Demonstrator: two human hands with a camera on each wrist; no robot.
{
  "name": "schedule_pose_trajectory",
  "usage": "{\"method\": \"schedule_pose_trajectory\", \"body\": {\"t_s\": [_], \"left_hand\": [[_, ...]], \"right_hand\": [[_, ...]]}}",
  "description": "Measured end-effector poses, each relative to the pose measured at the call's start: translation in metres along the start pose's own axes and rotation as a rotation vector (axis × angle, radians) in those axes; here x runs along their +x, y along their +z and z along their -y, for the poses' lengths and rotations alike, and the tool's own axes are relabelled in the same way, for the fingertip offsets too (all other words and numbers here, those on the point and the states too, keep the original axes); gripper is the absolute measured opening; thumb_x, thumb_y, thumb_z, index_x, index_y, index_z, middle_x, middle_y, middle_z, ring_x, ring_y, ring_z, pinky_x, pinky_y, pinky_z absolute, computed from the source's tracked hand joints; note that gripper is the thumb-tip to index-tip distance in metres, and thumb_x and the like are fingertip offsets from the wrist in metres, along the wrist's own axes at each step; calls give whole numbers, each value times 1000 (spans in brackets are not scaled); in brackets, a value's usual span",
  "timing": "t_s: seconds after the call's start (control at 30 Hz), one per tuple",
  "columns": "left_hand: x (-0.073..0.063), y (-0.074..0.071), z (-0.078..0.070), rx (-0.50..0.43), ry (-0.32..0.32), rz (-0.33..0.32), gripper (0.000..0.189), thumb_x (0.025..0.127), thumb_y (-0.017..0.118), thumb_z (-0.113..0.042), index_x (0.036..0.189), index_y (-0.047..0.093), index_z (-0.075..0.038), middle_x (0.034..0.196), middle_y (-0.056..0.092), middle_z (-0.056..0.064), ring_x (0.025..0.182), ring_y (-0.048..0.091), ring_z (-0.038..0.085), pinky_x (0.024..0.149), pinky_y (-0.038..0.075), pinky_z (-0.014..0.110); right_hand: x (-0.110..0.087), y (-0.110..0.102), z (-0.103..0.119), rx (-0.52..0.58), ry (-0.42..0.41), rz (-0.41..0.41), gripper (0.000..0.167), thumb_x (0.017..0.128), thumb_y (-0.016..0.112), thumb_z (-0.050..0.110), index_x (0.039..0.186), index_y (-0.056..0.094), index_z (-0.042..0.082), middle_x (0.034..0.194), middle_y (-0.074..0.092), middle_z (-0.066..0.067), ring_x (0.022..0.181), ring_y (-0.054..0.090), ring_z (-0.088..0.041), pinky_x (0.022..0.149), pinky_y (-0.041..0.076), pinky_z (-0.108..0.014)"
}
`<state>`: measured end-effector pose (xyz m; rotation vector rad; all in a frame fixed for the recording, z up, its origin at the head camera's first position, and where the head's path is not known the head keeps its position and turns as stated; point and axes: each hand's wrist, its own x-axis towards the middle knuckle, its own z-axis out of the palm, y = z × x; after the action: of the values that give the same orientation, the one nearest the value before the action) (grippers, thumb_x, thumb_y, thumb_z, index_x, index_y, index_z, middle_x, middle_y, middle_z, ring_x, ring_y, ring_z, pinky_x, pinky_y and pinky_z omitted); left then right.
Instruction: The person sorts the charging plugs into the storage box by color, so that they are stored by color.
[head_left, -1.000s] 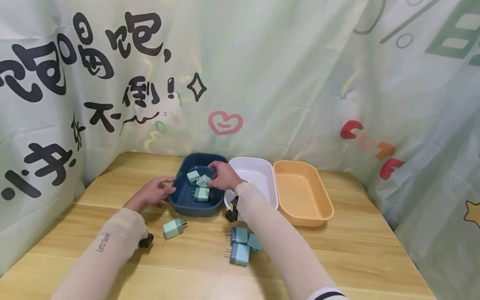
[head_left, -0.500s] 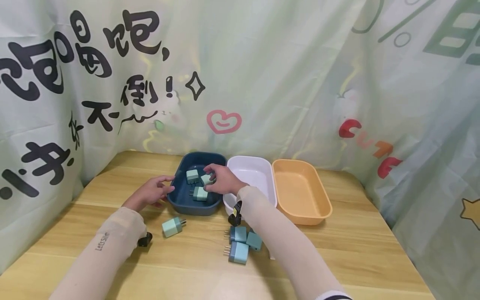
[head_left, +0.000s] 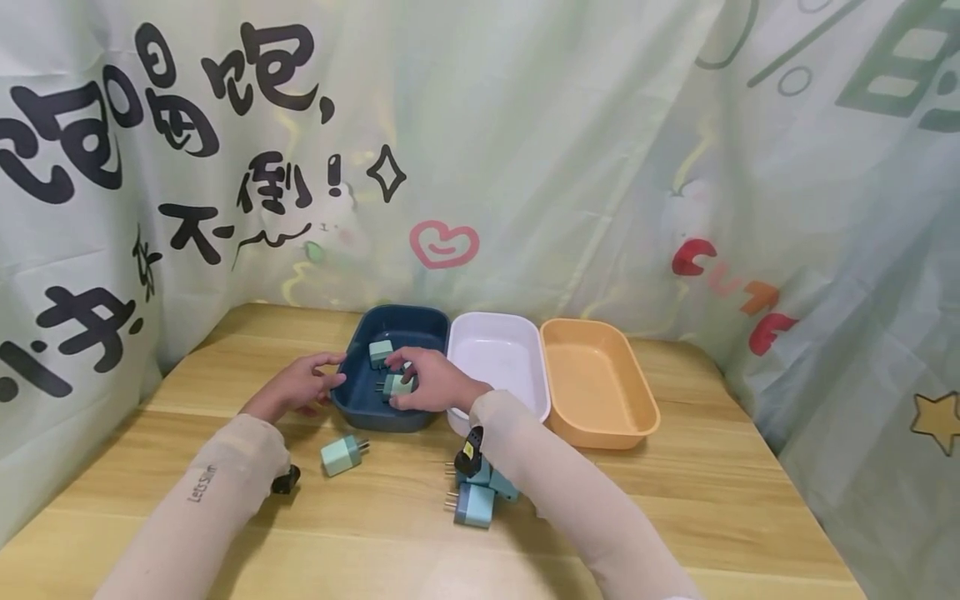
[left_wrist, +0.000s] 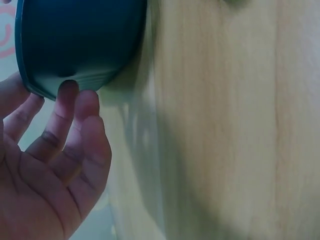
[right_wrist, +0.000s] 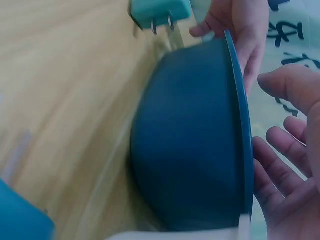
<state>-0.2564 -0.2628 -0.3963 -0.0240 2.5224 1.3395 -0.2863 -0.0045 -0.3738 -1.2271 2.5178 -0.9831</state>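
Inside the dark blue bin [head_left: 356, 379] lie pale green plug chargers: one charger [head_left: 381, 354] toward the back, another charger [head_left: 396, 387] in front of it, and a third partly covered by my right hand. My right hand [head_left: 435, 382] reaches over the bin's right side, thumb and fingers spread apart above the chargers; the right wrist view shows no charger between them. My left hand [head_left: 300, 385] rests its fingertips against the bin's left outer wall, fingers loosely bent. In the left wrist view these fingers [left_wrist: 60, 117] touch the wall and rim without wrapping round.
A white bin [head_left: 534, 367] and an orange bin [head_left: 600, 379] stand to the right. A mint charger [head_left: 341, 456] lies in front of the blue bin. Several blue chargers [head_left: 474, 506] lie near the right forearm, partly hidden by it. A printed curtain [head_left: 525, 167] hangs behind.
My right hand has moved slightly toward the front of the blue bin and lower over the chargers. The chargers inside have shifted a little. My left hand stays at the bin's left wall.
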Motion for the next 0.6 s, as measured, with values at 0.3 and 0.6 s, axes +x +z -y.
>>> {"method": "schedule_pose_trajectory", "body": {"t_s": [0.3, 0.6], "left_hand": [[-4, 0, -8, 33, -35, 0, 56, 101, 53, -26, 150, 33, -7, 119, 57, 24, 88, 61, 29, 68, 54, 43], [-6, 0, -11, 1, -63, -8, 56, 100, 55, -23, 150, 34, -7, 105, 57, 17, 84, 59, 28, 69, 54, 42]], "right_hand": [[-8, 15, 11, -21, -109, 58, 56, 82, 78, 23, 129, 55, 3, 123, 60, -9, 91, 61, -7, 77, 48, -17], [-18, 27, 27, -77, -159, 43, 51, 82, 78, 25, 126, 58, 7, 112, 62, 1, 89, 56, -2, 80, 45, -13]]}}
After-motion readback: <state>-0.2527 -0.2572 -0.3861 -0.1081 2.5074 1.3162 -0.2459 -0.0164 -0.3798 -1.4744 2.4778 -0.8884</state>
